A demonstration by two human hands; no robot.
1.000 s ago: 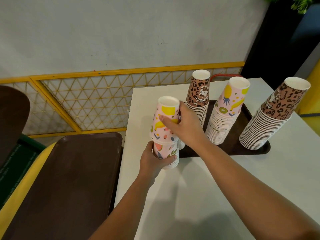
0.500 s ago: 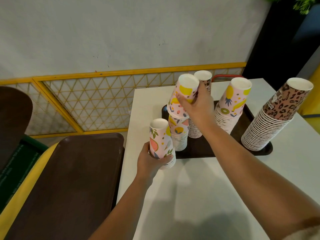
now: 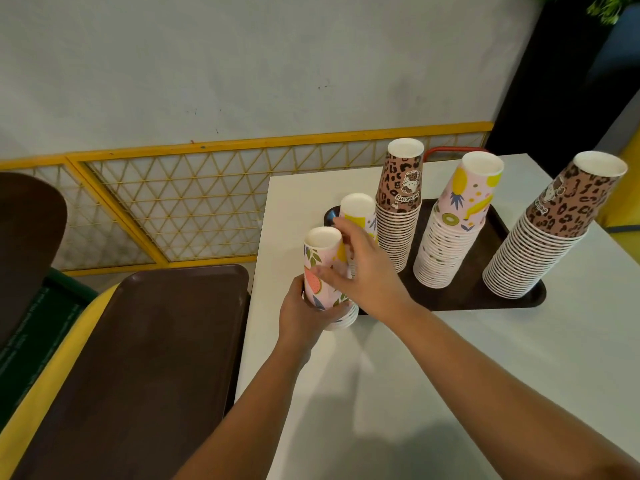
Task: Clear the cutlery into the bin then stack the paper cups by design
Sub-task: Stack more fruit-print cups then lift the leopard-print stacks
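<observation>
My left hand (image 3: pixel 299 315) grips the base of a short upside-down stack of pink fruit-print cups (image 3: pixel 320 268) at the white table's left edge. My right hand (image 3: pixel 363 275) hovers just right of that stack's top cup, fingers spread and blurred, holding nothing. Partly hidden behind it is a short pink-and-yellow fruit cup stack (image 3: pixel 358 211) on the brown tray (image 3: pixel 512 303). The tray also carries a leopard-print stack (image 3: pixel 400 206), a tall fruit-print stack (image 3: pixel 453 230) and a second leopard-print stack (image 3: pixel 550 237). No cutlery or bin shows.
The white table (image 3: pixel 433 393) stretches toward me. A second brown tray (image 3: pixel 145 368) lies on a yellow seat to the left. A yellow lattice rail (image 3: pixel 173 206) runs along the wall. A dark chair back (image 3: pixel 27 244) stands far left, and a red bar (image 3: pixel 450 150) behind the table.
My right hand lifted a fruit cup off the stack in my left hand, set it on the short stack on the tray, and came back empty toward my left hand.
</observation>
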